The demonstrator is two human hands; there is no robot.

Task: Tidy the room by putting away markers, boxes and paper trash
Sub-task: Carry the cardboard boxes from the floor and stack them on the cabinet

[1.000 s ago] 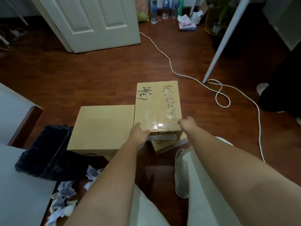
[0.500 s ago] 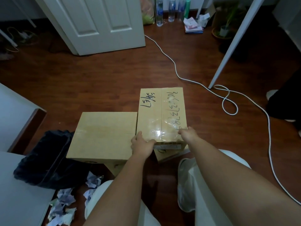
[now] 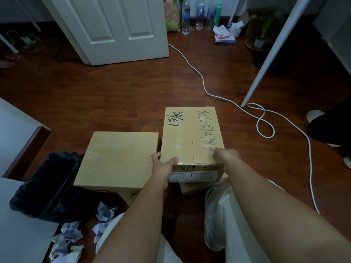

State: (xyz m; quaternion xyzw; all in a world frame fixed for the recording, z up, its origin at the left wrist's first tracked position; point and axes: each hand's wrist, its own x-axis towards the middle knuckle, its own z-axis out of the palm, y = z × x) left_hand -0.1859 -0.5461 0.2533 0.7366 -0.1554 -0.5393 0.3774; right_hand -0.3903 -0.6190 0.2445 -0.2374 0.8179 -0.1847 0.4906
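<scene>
Both hands are on the taped cardboard box (image 3: pixel 190 137) with marker scribbles: left hand (image 3: pixel 163 167) curled round its near left corner, right hand (image 3: pixel 227 158) gripping the near right edge. A plain box (image 3: pixel 117 158) sits touching it just left of the left hand, crumpled paper (image 3: pixel 72 236) lower left on the floor.

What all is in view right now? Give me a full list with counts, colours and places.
written-on box: 1, tan, centre, held by both hands
plain box: 1, tan, left of it
lower box: 1, tan, under written-on box
bin bag: 1, black, lower left
crumpled paper: several, whitish, floor lower left
cable: 1, white, across floor
bottles: several, clear, far wall
door: 1, white, far
left hand: near-left corner
right hand: near-right corner
</scene>
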